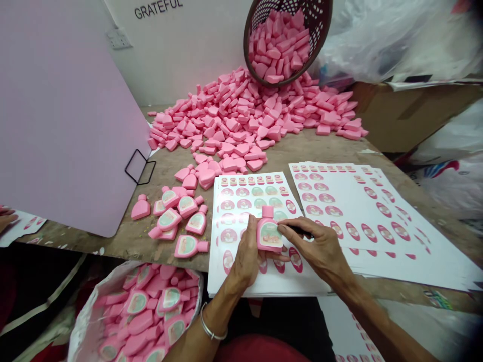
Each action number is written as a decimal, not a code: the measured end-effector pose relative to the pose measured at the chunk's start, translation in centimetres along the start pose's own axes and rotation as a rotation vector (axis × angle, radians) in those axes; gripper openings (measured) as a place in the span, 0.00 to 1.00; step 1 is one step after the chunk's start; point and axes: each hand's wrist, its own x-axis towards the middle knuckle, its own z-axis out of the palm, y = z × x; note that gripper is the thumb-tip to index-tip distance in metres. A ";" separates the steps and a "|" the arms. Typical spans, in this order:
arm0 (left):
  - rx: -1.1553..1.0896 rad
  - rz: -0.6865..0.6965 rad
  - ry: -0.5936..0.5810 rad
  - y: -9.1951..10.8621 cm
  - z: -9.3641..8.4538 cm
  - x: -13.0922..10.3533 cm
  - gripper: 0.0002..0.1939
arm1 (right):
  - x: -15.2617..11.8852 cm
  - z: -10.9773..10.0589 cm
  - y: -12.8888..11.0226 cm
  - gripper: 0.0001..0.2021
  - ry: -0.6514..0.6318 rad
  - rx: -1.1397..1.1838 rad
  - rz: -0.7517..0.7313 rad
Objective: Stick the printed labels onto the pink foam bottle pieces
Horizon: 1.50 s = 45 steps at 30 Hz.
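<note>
A small pink plastic bottle (pixel 267 212), upright with its cap up, is held between the thumb and fingers of my left hand (pixel 246 256). A green and pink label covers its front. My right hand (pixel 325 247) pinches a thin dark tool (pixel 302 231), and its fingertips meet the label's right edge. The tool's exact kind is hard to make out. Beneath both hands lies a stack of sticker sheets (pixel 221 281) with round, oval and small labels. Several labelled pink bottles (pixel 186 246) rest to the left of the sheets.
Behind, a big heap of unlabelled pink bottles (pixel 226 120) spills from a tipped brown basket (pixel 246 50). More sticker sheets (pixel 335 183) spread to the right. A white sack (pixel 81 327) of bottles stands below the table edge. At left is a pale upright panel (pixel 68 125); another person's hand (pixel 6 218) shows beyond it.
</note>
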 end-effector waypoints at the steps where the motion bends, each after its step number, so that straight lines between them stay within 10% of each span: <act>1: -0.010 0.015 -0.009 0.0 0.0 0.0 0.35 | -0.1 0.0 0.0 0.10 0.009 -0.019 -0.021; 8: 0.012 0.117 -0.056 0.1 -0.3 -0.5 0.20 | 0.2 -0.4 0.2 0.16 0.133 -0.392 -0.086; 14: 0.034 0.051 -0.138 0.6 -0.2 -1.0 0.24 | 1.7 1.0 0.0 0.23 -0.082 0.093 0.187; 21: 0.008 0.124 0.060 0.3 -1.4 -1.1 0.21 | -0.5 1.7 1.0 0.31 -0.270 0.142 0.191; 28: 0.765 0.498 0.701 5.4 -8.9 -2.4 0.18 | 7.1 2.4 1.5 0.18 -0.270 -0.082 -0.003; 33: 1.341 0.601 1.024 8.7 -14.9 -1.6 0.18 | 16.2 10.3 -1.9 0.14 -0.286 -0.437 -0.247; 37: 1.556 0.693 1.214 9.2 -16.3 -1.1 0.18 | 20.6 15.7 -3.9 0.15 -0.352 -0.552 -0.273; 41: 1.479 0.918 1.088 9.7 -14.9 -1.5 0.17 | 21.5 15.8 -4.8 0.11 -0.438 -0.608 -0.322; 45: 1.386 0.912 0.902 10.8 -12.2 -1.5 0.19 | 18.3 10.9 -6.2 0.14 -0.515 -0.557 -0.507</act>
